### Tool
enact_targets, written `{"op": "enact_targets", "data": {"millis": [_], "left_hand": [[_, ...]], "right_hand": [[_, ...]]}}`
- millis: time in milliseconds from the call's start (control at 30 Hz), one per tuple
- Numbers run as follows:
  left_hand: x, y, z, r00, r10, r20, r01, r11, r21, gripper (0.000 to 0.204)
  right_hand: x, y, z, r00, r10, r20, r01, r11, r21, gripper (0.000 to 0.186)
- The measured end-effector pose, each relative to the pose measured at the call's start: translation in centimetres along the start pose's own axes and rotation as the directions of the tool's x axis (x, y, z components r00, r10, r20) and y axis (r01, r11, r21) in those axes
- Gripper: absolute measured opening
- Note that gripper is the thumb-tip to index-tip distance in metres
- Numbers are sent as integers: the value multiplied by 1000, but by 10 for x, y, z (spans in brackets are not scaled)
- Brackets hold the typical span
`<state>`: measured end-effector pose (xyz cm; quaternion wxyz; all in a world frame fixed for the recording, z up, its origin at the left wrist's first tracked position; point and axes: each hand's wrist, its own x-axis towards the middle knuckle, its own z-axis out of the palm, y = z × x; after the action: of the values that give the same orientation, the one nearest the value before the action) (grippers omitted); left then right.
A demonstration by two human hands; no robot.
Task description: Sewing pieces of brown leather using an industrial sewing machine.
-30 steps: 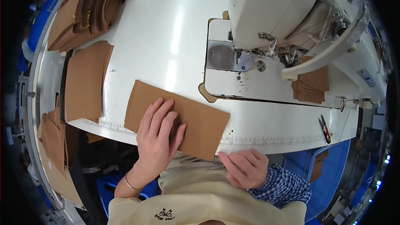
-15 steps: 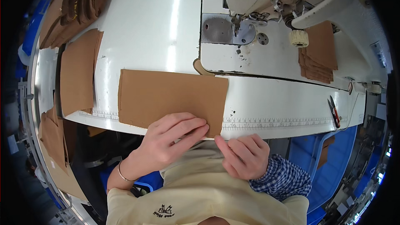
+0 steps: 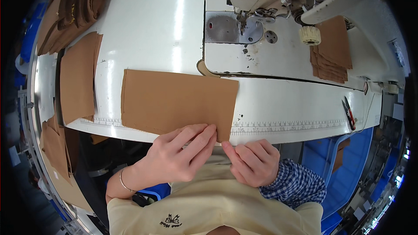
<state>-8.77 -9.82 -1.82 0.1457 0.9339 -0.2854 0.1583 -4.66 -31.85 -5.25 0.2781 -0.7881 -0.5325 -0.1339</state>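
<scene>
While a rectangular brown fabric panel (image 3: 174, 98) lies flat near the center of the frame, at the front edge of a white table (image 3: 143, 30), a person in a cream shirt (image 3: 209, 204) works at its lower right corner. The left hand (image 3: 185, 150) reaches in from the lower left, its fingers bent and close together, fingertips resting on the panel just beside that corner; whether it pinches the fabric cannot be told. A thin bracelet (image 3: 125, 182) circles the wrist. The right hand (image 3: 252, 161), below a blue checked sleeve (image 3: 294, 186), is loosely curled, its foremost fingertip at the corner; its grip on the cloth is also unclear.

Along the table's front edge runs a printed measuring scale (image 3: 291, 127), partly covered by the panel. At upper right stands a white industrial sewing machine (image 3: 374, 21), with a stack of small brown fabric pieces (image 3: 333, 52) near it. Thread snips (image 3: 349, 113) lie at right, above a blue plastic bin (image 3: 357, 165). At upper left is a thick brown fabric pile (image 3: 76, 11).
</scene>
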Motion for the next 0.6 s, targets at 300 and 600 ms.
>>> {"op": "enact_targets", "data": {"millis": [300,600], "left_hand": [[0,-4,1,996,-91,9,91,992,-91,27],[-1,-4,12,996,11,-92,-15,999,-39,34]], "right_hand": [[0,1,-1,1000,3,-5,-3,1000,21,36],[1,1,-2,1000,3,26,-3,1000,-18,39]]}}
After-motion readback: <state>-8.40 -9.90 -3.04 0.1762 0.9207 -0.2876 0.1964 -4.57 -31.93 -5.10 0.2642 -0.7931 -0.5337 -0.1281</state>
